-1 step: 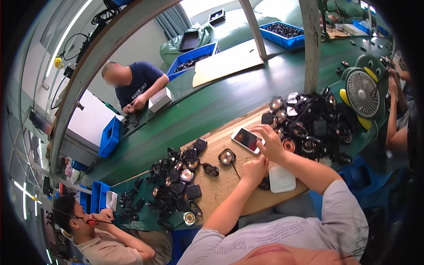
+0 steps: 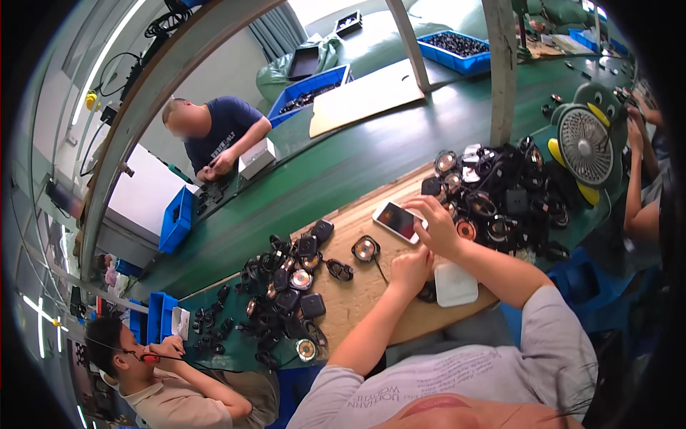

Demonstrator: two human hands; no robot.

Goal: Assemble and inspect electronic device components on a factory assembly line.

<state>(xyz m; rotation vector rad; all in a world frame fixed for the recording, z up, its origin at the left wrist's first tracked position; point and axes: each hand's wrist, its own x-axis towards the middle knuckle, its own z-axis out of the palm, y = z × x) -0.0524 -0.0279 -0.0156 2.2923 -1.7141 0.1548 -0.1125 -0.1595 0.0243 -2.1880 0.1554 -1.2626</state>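
Observation:
A white-framed phone (image 2: 395, 220) lies screen up on the wooden board. My right hand (image 2: 439, 229) is over its right end, fingers apart and bent, fingertips at or just above the screen. Close below it, my left hand (image 2: 411, 272) is curled into a fist, knuckles up; what it holds, if anything, is hidden. A round black device with a copper-coloured coil (image 2: 366, 249) sits to its left, its cable running under my left forearm. By my right forearm lies a white rounded-square case or pad (image 2: 456, 284), with a dark coiled cable partly hidden beside it.
Piles of black cabled devices flank the board, left (image 2: 288, 299) and right (image 2: 486, 207). A penguin-shaped fan (image 2: 584, 146) stands at the right. Beyond runs a green belt (image 2: 307, 193), with blue bins (image 2: 457, 51) behind. Co-workers sit at left, far left and right.
Both hands keep nearly the same pose at the phone. The whole view has shifted very slightly.

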